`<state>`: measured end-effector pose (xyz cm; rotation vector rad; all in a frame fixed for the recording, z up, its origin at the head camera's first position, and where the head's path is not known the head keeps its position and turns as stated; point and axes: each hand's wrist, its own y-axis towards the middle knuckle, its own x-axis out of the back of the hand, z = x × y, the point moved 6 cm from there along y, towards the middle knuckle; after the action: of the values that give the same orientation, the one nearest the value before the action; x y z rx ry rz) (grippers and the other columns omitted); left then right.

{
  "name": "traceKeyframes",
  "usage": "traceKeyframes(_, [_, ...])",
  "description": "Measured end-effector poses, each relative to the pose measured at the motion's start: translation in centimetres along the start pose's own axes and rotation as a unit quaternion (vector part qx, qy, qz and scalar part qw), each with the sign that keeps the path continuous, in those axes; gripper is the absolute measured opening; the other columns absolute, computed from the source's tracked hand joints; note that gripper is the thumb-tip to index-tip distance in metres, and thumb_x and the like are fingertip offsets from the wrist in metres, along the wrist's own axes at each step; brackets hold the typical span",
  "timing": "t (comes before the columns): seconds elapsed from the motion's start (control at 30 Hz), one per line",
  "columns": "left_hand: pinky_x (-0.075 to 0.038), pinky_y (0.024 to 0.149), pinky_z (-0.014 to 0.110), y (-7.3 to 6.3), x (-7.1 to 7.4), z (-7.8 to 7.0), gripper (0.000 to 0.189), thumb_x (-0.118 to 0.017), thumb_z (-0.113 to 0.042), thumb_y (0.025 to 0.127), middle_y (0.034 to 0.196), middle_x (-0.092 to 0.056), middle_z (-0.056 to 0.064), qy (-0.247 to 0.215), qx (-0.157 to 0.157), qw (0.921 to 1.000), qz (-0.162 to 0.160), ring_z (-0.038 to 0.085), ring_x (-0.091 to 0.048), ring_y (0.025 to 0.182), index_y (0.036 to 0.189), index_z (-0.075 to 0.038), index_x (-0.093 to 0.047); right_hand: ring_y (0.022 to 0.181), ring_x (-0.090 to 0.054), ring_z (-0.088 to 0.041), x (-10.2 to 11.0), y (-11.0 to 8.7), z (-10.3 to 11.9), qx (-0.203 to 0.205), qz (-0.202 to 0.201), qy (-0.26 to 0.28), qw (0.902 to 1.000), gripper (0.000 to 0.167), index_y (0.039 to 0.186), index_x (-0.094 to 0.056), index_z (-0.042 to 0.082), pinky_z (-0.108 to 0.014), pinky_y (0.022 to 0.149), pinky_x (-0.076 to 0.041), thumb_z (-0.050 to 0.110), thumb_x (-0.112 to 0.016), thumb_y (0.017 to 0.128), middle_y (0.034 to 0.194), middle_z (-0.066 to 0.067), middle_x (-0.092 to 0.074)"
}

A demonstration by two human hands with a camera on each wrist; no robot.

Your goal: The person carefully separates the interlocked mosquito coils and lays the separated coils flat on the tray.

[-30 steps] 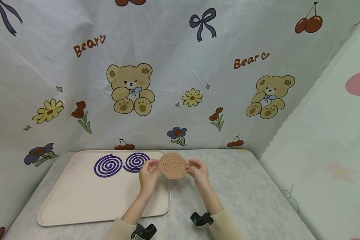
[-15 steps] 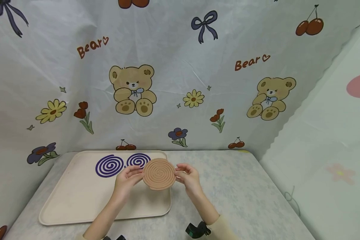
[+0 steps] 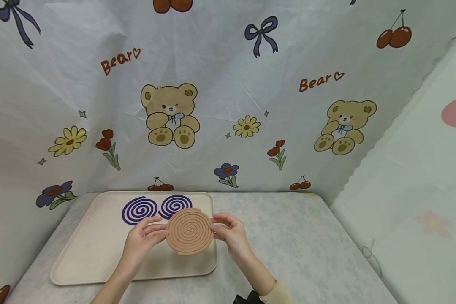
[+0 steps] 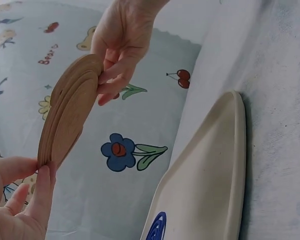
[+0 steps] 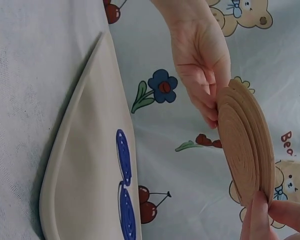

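Note:
Both hands hold up a small stack of brown mosquito coils (image 3: 190,231), tightly wound spirals lying face to face. My left hand (image 3: 141,241) pinches its left edge between thumb and fingers; my right hand (image 3: 231,237) pinches the right edge. In the left wrist view the stack (image 4: 70,107) is seen nearly edge-on, with several layers showing. It is raised over the right part of a cream tray (image 3: 95,253). Two purple mosquito coils (image 3: 139,210) lie side by side at the tray's far edge, and the right one is partly overlapped by the stack in the head view.
The tray has a raised rim and sits on the left of a grey marbled tabletop (image 3: 289,253). Behind the table hangs a pale cloth (image 3: 220,63) printed with bears, flowers and cherries. Another pale covering (image 3: 410,169) stands along the right side.
The two hands have carried the brown coil stack leftward and nearer to the person, from the tray's right edge to above the tray. Both hands keep their grip. The purple coils stay in place.

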<state>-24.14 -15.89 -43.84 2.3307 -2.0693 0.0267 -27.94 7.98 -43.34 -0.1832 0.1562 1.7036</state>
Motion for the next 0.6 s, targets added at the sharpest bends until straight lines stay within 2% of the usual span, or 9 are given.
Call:
traceKeyframes(0.17, [-0.058, 0.075, 0.018, -0.02, 0.37, 0.16, 0.053, -0.071, -0.006, 0.083, 0.091, -0.073, -0.005, -0.007, 0.012, 0.9998, -0.014, 0.0, -0.067, 0.08, 0.13, 0.003, -0.046, 0.073, -0.066, -0.004, -0.35, -0.04, 0.14, -0.003, 0.011, -0.012, 0.9999, 0.034, 0.117, -0.054, -0.012, -0.019, 0.068, -0.059, -0.005, -0.062, 0.084, 0.08, 0.005, -0.064])
traceKeyframes(0.33, [-0.059, 0.071, 0.02, 0.11, 0.46, 0.24, 0.05, -0.069, -0.003, 0.084, 0.077, -0.07, -0.014, -0.018, 0.022, 0.9993, -0.026, 0.002, -0.067, 0.073, 0.128, 0.003, -0.047, 0.071, -0.065, -0.004, -0.5, 0.11, -0.07, -0.015, 0.009, -0.001, 0.9998, 0.036, 0.119, -0.053, -0.014, -0.019, 0.064, -0.059, -0.007, -0.061, 0.084, 0.076, 0.005, -0.064])
traceKeyframes(0.5, [-0.059, 0.07, 0.021, 0.06, 0.22, 0.37, 0.047, -0.067, 0.0, 0.085, 0.077, -0.068, -0.014, -0.022, 0.014, 0.9995, -0.02, 0.002, -0.067, 0.073, 0.127, 0.005, -0.048, 0.07, -0.065, -0.005, -0.53, 0.03, -0.4, -0.031, 0.002, 0.008, 0.9995, 0.032, 0.116, -0.055, -0.012, -0.02, 0.061, -0.059, -0.008, -0.06, 0.084, 0.073, 0.004, -0.064])
traceKeyframes(0.6, [-0.059, 0.069, 0.02, -0.04, 0.1, 0.37, 0.044, -0.067, 0.001, 0.084, 0.077, -0.067, -0.012, -0.025, -0.004, 0.9994, -0.023, 0.002, -0.066, 0.072, 0.125, 0.006, -0.05, 0.068, -0.065, -0.006, -0.49, 0.0, -0.55, -0.038, -0.002, 0.003, 0.9993, 0.03, 0.114, -0.057, -0.009, -0.021, 0.06, -0.059, -0.007, -0.061, 0.084, 0.071, 0.005, -0.064])
